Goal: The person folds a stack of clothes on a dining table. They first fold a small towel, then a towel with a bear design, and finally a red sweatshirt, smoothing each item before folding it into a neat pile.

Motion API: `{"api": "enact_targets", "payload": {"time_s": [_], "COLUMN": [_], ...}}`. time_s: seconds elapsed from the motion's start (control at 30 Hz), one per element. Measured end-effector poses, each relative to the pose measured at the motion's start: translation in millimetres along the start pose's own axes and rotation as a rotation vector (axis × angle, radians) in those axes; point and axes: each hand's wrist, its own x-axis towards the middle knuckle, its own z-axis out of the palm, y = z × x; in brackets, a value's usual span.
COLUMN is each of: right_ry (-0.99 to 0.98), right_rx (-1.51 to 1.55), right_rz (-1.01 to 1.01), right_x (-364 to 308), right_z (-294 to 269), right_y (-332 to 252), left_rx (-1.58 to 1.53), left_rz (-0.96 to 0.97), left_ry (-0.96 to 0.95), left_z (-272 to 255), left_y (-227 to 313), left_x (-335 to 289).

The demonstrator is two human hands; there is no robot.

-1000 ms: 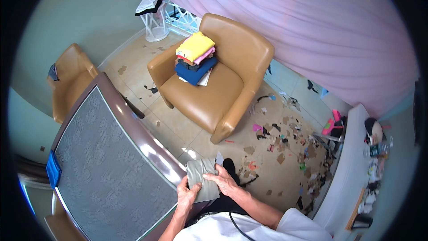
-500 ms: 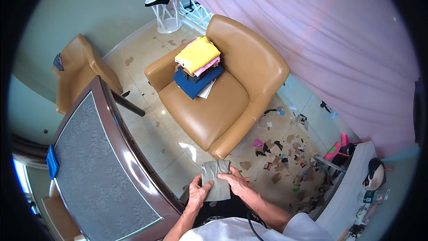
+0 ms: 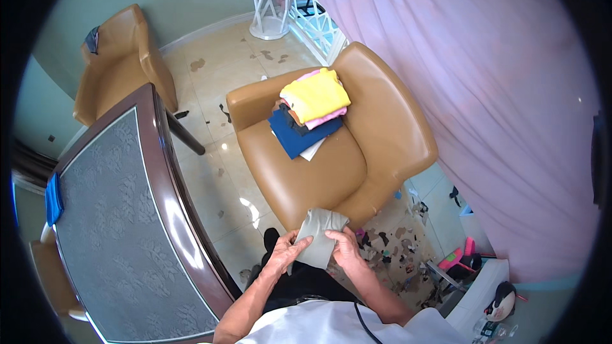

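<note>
While the left hand (image 3: 288, 255) and the right hand (image 3: 346, 248) both grip one grey cloth (image 3: 320, 239), thumbs on top, it sits before the body, near the front of one armchair (image 3: 290, 181). On that seat: one stack of folded garments (image 3: 315, 97), yellow uppermost. Cloth soft, creased, roughly rectangular. Armchair tan, smooth, leather-like, round-cornered. One worktop (image 3: 121, 229): grey, leaf-patterned, glossy dark rim.

Bare forearms, left (image 3: 252, 302) and right (image 3: 375, 288), converged upward from the lower edge. The left hand (image 3: 287, 254) and right hand (image 3: 345, 248) were held apart in front of the body, each gripping with its thumb uppermost; the thumbs pointed inward, toward each other, and the other fingers were partly hidden.
</note>
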Motion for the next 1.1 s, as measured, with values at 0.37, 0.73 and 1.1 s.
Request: {"api": "enact_targets", "payload": {"time_s": [0.37, 0.73, 1.1], "right_ry": [0.025, -0.255, 0.002], "right_rx": [0.11, 0.092, -0.461], "right_rz": [0.022, -0.008, -0.125], "right_x": [99.4, 238.7, 335.8], "right_z": [13.9, 67.1, 55.1], "right_y": [-42.8, -179.0, -224.0], "left_rx": [-0.305, -0.109, 0.917], "left_rz": [-0.01, 0.523, 0.756], "left_ry": [0.274, 0.604, 0.881], "left_z": [6.1, 65.9, 31.1], "left_y": [33.7, 167.0, 210.3], "left_x": [71.7, 208.9, 337.1]}}
